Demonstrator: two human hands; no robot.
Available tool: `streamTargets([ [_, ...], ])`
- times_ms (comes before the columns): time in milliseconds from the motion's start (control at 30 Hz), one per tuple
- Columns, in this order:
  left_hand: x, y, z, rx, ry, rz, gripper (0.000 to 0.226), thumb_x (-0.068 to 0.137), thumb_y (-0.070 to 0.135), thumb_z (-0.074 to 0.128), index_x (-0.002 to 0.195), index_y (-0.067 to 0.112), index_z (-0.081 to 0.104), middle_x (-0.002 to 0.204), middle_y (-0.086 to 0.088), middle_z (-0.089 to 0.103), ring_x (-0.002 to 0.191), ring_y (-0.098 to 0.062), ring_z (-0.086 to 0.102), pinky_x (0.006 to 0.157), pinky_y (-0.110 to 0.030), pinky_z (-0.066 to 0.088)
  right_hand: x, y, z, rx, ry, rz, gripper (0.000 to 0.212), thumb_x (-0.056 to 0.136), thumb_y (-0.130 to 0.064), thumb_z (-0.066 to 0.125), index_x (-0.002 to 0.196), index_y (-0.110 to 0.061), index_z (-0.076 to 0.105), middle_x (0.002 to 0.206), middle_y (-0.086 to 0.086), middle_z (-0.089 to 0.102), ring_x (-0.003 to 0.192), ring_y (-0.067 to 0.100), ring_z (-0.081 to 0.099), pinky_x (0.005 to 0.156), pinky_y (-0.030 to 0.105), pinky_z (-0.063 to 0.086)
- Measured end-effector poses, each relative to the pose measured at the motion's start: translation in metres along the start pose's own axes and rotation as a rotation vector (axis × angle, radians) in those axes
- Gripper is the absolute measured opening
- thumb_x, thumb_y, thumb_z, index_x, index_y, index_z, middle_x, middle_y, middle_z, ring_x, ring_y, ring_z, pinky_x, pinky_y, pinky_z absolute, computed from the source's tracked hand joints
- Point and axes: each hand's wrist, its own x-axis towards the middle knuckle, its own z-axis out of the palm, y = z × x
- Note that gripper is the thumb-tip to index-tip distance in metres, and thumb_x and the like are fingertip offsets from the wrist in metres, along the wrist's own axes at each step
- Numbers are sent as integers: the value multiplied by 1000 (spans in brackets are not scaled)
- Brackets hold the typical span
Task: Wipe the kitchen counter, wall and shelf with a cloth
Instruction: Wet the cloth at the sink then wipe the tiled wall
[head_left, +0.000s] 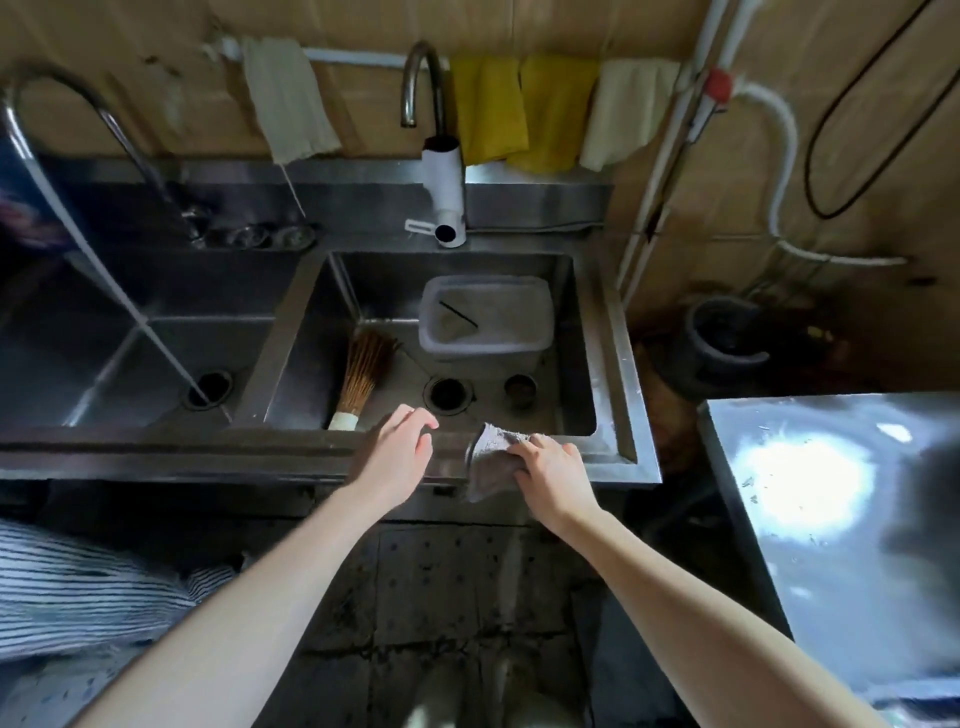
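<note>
**One grey cloth at the sink's front rim, two hands over it**

The right hand (553, 467) grips the one grey cloth (491, 462), fingers curled onto it. The cloth lies on the front rim (260, 447) of the steel sink unit and hangs over its edge. The left hand (400, 447) hovers just beside it over the same rim, fingers loosely bent and holding nothing. Whether its tips touch the steel cannot be told.

The unit has two basins, a left basin (104, 332) and a right basin (576, 374), each with one drain hole. The right basin holds three loose things: one white plastic tub (485, 317), one bristle brush (363, 374) lying with its white handle toward the person, and one small round cup (520, 389) near the drain.

There are two taps, a curved steel tap (52, 104) on the left and a white-bodied tap (444, 192) behind the right basin.

Four cloths hang on the rail along the wall (156, 104): one white cloth (288, 104), two yellow cloths (488, 109) (558, 114) and one cream cloth (623, 114).

One steel table (831, 493) stands to the right, apart from the sink.
</note>
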Motion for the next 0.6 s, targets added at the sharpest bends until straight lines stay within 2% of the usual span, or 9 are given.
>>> streamTargets([
  [133,4,18,-1,-21,-92,143,20,96,11,42,110,14,56,118,0,49,91,-8,48,79,-21,35,-29,0,-23,36,138,159,34,93,-16,47,125,-21,57,115,2,60,109,23,54,92,35,41],
  [200,4,28,-3,-8,-122,229,21,96,10,42,110,14,56,118,-2,50,98,-12,48,86,-24,36,-45,0,-34,30,202,227,31,94,-18,48,123,-21,57,115,1,60,109,22,54,93,34,41],
  [300,4,47,-5,92,-120,347,21,94,15,44,110,19,57,118,-1,53,110,-23,50,96,-38,41,-73,-1,-51,30,316,332,29,93,-18,50,120,-23,59,118,0,62,108,21,56,93,33,42],
  [467,-9,91,0,157,-158,535,22,95,20,43,113,23,55,122,0,54,111,-23,52,95,-39,42,-130,-5,-75,37,448,526,31,90,-16,60,120,-25,59,116,-3,62,101,19,61,93,28,45],
  [600,-28,132,13,167,-204,692,23,94,18,44,114,19,55,122,-3,54,112,-24,52,97,-40,39,-182,-9,-90,4,551,673,28,90,-19,60,118,-24,60,114,0,63,96,26,61,81,30,42],
])
